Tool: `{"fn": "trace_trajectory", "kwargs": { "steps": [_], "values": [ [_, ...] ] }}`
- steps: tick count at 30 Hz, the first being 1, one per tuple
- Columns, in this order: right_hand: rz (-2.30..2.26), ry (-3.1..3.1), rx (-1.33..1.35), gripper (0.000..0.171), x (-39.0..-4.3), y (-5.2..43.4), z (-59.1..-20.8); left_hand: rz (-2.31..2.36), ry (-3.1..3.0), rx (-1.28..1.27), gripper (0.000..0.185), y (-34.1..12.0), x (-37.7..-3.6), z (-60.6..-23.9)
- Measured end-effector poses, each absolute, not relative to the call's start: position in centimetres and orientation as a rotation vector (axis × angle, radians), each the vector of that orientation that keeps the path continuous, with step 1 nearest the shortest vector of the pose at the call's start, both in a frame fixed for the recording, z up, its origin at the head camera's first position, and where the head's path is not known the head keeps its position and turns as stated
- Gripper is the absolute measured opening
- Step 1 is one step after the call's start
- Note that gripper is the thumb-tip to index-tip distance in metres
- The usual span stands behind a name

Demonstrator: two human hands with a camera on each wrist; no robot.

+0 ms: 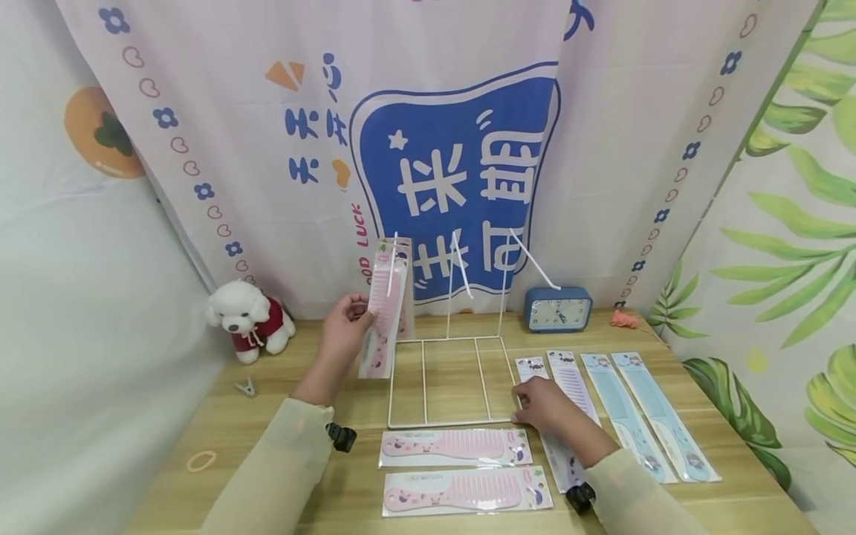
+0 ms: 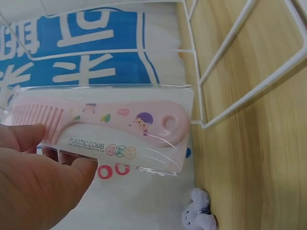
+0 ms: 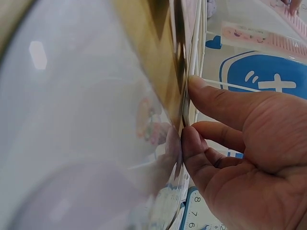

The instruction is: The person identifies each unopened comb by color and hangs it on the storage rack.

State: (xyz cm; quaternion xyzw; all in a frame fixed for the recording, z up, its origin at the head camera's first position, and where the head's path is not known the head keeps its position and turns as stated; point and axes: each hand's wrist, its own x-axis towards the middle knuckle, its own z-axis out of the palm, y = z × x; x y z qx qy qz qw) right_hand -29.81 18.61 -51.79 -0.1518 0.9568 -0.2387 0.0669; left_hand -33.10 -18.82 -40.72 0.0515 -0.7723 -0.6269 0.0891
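Observation:
My left hand [image 1: 345, 325] pinches a packaged pink comb [image 2: 120, 120] between thumb and fingers. It is upright at the left side of a white wire rack [image 1: 441, 425], and the rack's left prong overlaps its upper part in the head view. Right behind it, a second packaged pink comb [image 1: 407, 297] is partly hidden. The right hand [image 1: 545, 405] holds the rack's right base wire with curled thumb and fingers, beside a packaged lilac comb [image 1: 565, 461] that the forearm partly covers. Two packaged pink combs [image 1: 458, 446] lie crosswise before the rack.
Another lilac comb [image 1: 571, 383] and two packaged blue combs [image 1: 658, 416] lie at the right. A blue clock [image 1: 558, 310] stands at the back, with a small orange item [image 1: 623, 319] beside it. At left are a plush dog [image 1: 249, 319], a clip [image 1: 246, 387] and a band [image 1: 201, 461].

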Motion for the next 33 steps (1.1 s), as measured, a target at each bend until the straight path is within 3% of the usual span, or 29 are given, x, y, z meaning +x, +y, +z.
{"fn": "trace_trajectory", "kwargs": {
  "steps": [23,33],
  "values": [
    [-0.738,2.877,-0.489,0.042,-29.6,18.7,-51.7,-1.882,-2.291,0.165,0.027,-17.7,-38.0,-44.0],
    [-0.747,2.876,-0.493,0.041,-29.5,18.8,-51.6,-1.813,-2.317,0.158,0.029,-17.8,-38.3,-44.1]
  ]
}}
